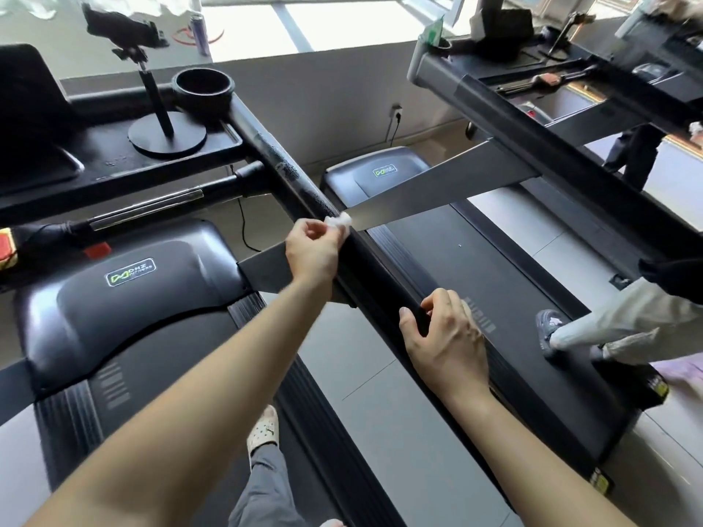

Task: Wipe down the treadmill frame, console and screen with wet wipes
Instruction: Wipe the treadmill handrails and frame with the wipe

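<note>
Our left hand (pixel 315 252) pinches the crumpled wet wipe (pixel 339 221) against the black handrail (pixel 293 176), the wipe at its one o'clock. Toward four o'clock, our right hand (pixel 445 336) curls round the same rail, thumb set against it.

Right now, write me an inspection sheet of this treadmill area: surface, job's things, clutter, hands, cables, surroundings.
Surface: black handrail, mottled marks on its upper stretch.
Job's things: white wipe, bunched, against the handrail.
Clutter: phone stand on the console tray; cup holder beside it.
Hands: left hand pinches the wipe; right hand grips the handrail lower down.
Cables: black cord hangs below the console tray; another runs from a wall socket.
Surroundings: second treadmill at right, another person's shoe on it.
</note>
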